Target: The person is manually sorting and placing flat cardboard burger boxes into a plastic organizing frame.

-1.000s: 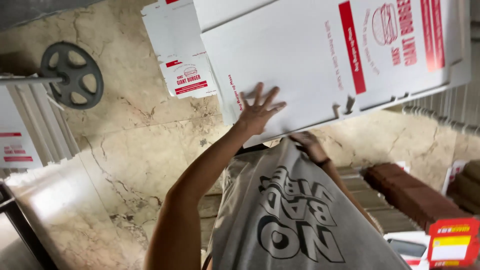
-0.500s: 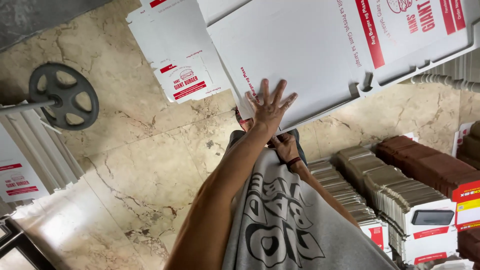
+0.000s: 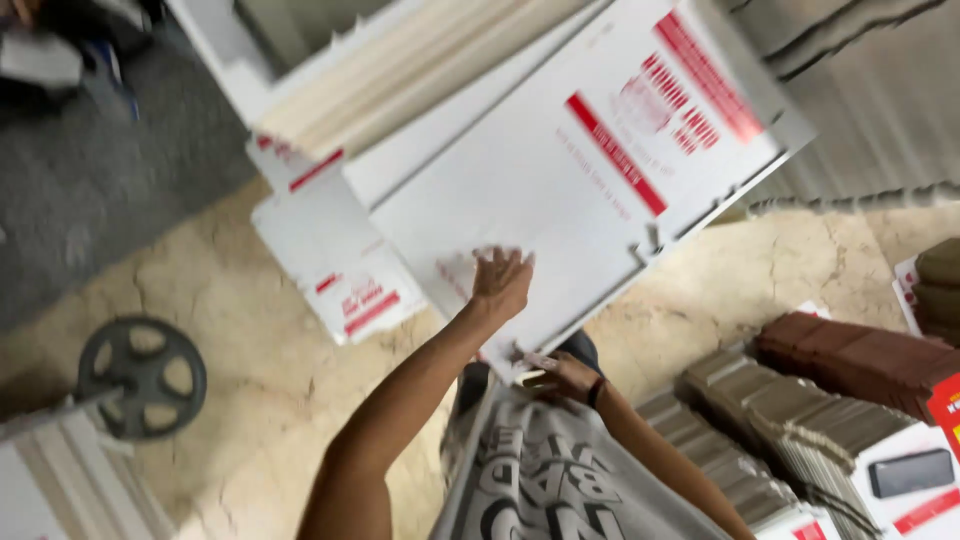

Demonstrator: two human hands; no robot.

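Since the earlier frame, the flat white cardboard box blank (image 3: 560,190) has swung up and away. Left hand (image 3: 502,282) lies flat and spread on its smooth face, not gripping. Right hand (image 3: 562,377) pinches the near corner below. Blank unfolded; more flat blanks (image 3: 345,265) lie beyond.
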